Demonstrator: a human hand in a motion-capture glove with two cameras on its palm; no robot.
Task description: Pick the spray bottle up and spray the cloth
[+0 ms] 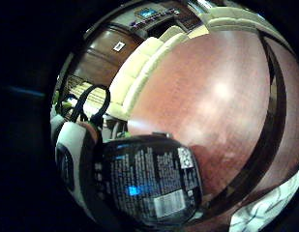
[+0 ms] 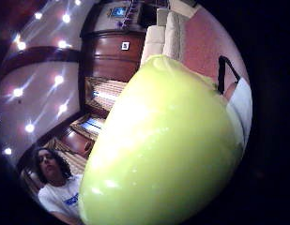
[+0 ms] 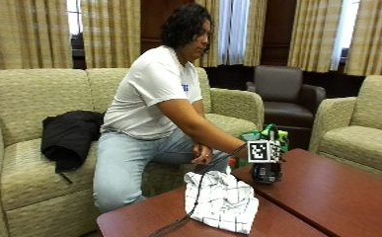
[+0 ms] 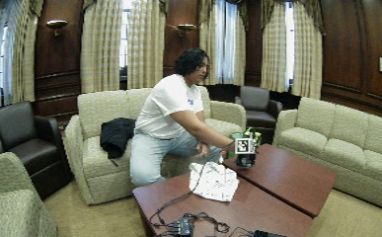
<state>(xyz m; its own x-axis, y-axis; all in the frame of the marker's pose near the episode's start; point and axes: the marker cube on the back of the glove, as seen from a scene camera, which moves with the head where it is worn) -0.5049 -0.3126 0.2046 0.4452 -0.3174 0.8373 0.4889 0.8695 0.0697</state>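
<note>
The gloved right hand (image 3: 267, 170) is gripping the green spray bottle (image 3: 277, 139) upright on the wooden table (image 3: 335, 197). The checked cloth (image 3: 222, 200) is lying crumpled just beside it.

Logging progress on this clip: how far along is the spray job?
Done: the gloved right hand has reached the spray bottle, which looks to be still on the table. In hand: closing the grip; the bottle fills both palm views. Left: lift it and spray the checked cloth beside it.

A glossy yellow-green bottle body (image 2: 163, 150) fills the view, close against the palm.
</note>
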